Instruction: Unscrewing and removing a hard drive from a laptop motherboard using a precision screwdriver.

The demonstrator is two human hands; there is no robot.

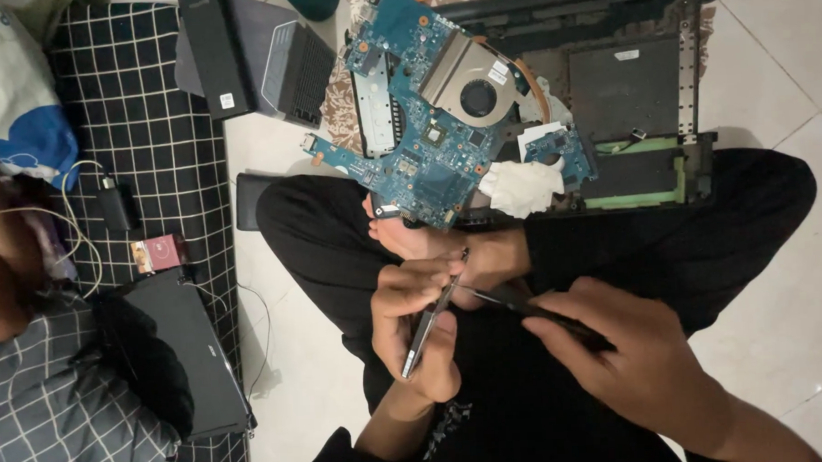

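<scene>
Two hands busy: left hand (414,326) pinches thin metal part (428,326), right hand (639,364) grips screwdriver (523,304); tip could slip toward the fingers (404,286) at 9 o'clock.

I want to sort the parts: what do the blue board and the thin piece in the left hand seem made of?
Blue board: probably glossy fibreglass circuit laminate, judging by its soldered chips and copper pipe. Thin piece in the left hand: apparently bare metal, grey with a dull sheen; seen edge-on, so uncertain.

The motherboard (425,112) lies on the laptop base (625,87), beyond both hands, battery (215,51) to its left.
</scene>
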